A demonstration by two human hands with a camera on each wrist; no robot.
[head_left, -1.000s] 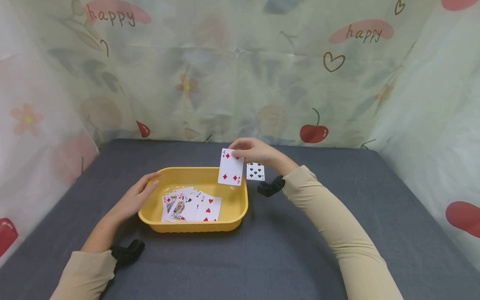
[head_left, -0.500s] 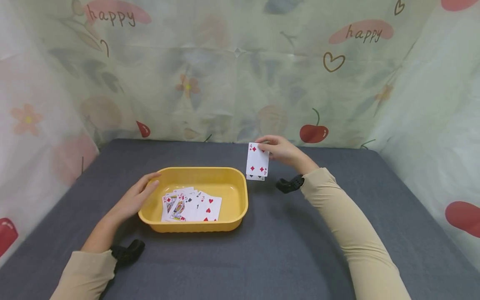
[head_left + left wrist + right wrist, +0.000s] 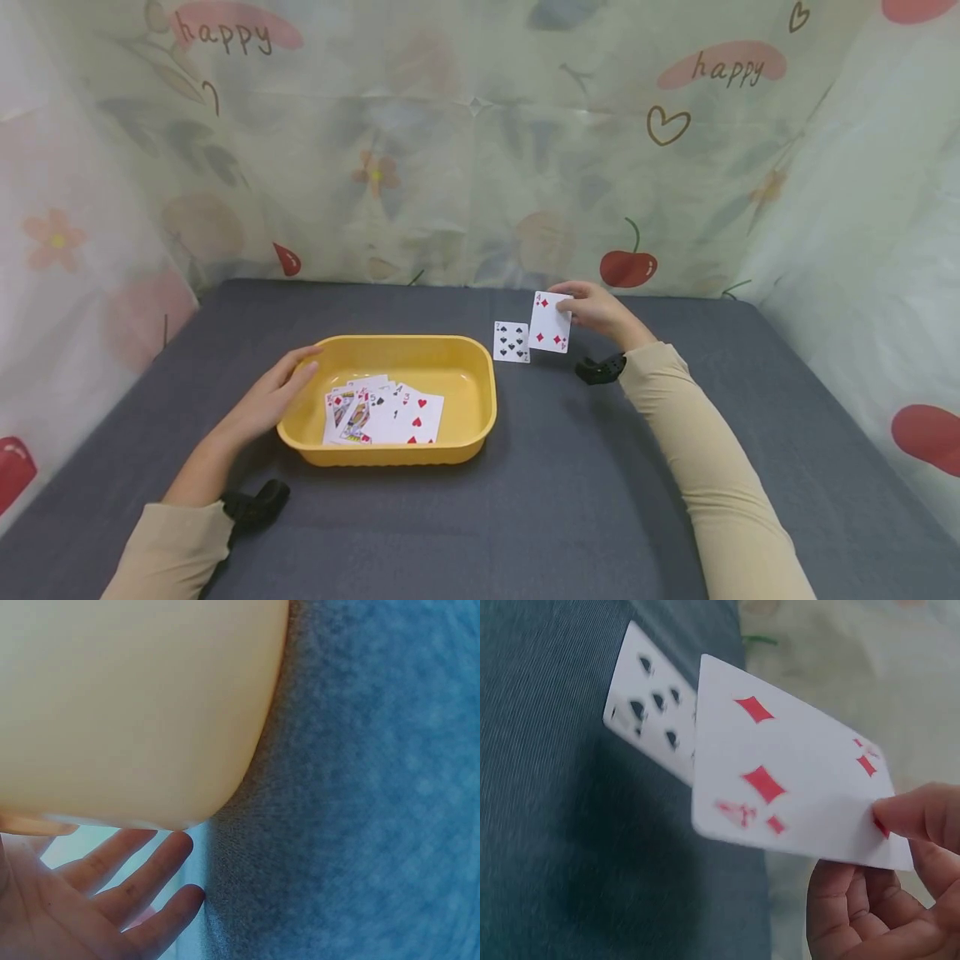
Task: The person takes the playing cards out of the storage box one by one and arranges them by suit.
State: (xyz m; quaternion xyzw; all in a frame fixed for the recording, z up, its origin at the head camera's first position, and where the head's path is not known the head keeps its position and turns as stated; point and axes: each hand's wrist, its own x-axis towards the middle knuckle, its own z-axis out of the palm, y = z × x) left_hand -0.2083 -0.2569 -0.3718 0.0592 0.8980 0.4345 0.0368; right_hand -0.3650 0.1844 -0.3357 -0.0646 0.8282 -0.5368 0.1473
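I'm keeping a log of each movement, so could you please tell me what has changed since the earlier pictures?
The right hand has carried the four of diamonds rightward, from the right edge of the tray to beyond the spades card. Nothing was taken up or let go. The left hand, spades card, tray and cards inside it stayed put.

long beige sleeves (image 3: 720,467) (lightly wrinkled), 2 curved black wrist pieces (image 3: 258,505)
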